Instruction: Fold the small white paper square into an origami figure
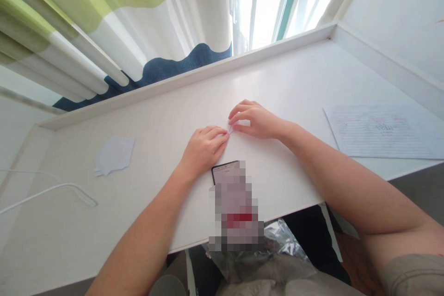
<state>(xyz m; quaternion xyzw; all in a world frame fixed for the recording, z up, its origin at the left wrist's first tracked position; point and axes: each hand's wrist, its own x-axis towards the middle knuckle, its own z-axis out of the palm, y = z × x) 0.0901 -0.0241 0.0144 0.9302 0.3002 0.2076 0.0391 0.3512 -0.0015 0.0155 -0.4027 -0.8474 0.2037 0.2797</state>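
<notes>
Between my hands, at the middle of the white desk [277,166], is a small folded piece of white paper [231,128]. My left hand [205,146] rests on the desk, its fingertips closed on the paper's near left end. From the other side, the thumb and fingers of my right hand [255,119] pinch the same piece. Most of the paper is hidden by my fingers, so its full shape cannot be seen. Just below my left hand lies a phone [225,173] with its screen lit, largely blurred out.
Several white paper pieces [115,155] lie stacked at the left. A white cable [52,188] loops over the desk's left side. Lined, written sheets [378,130] lie at the right. A raised rim [194,70] runs along the back, below a curtain [138,23].
</notes>
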